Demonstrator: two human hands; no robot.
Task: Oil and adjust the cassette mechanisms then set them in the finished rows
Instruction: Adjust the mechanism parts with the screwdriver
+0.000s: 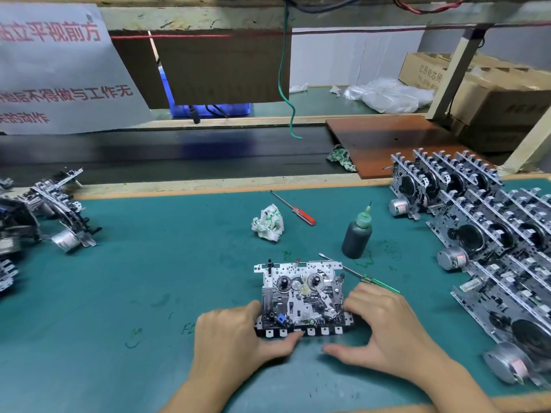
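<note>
On the green mat (149,263), left hand (232,335) and right hand (384,329) grasp one cassette mechanism (301,296), beside one oil bottle (357,234) and two screwdrivers (293,207).

Printed in red on the white paper sign (59,70): "立平视前方", "不得做与工作无", "的动作". Faint, unreadable print on the cardboard box (429,70). Scribbled in green on the desk (149,248): "FC".
</note>
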